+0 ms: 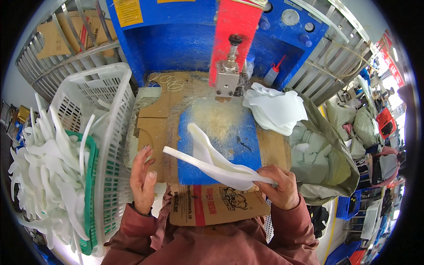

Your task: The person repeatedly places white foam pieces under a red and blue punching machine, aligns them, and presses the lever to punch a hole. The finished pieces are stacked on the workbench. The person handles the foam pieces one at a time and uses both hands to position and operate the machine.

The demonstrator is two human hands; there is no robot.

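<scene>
My right hand (pixel 281 187) pinches one end of a curved white foam-like piece (pixel 223 171) between thumb and fingers. The piece has two long arms that spread apart toward the left, and it is held in the air over a blue board (pixel 186 170). To the left of its free end, my left hand (pixel 143 181) is open and holds nothing, fingers apart. A stack of similar white pieces (pixel 276 108) lies at the far right of the board. Pale dust (pixel 218 117) covers the board's far part, below a metal machine head (pixel 227 79) on a red arm.
At left stands a white plastic basket (pixel 117 145), beside a green-rimmed basket (pixel 92 190) heaped with white strips (pixel 48 168). An open sack (pixel 346 172) at right holds more white pieces. A red-tipped bottle (pixel 271 75) stands by the blue machine. Printed cardboard (pixel 243 205) lies before me.
</scene>
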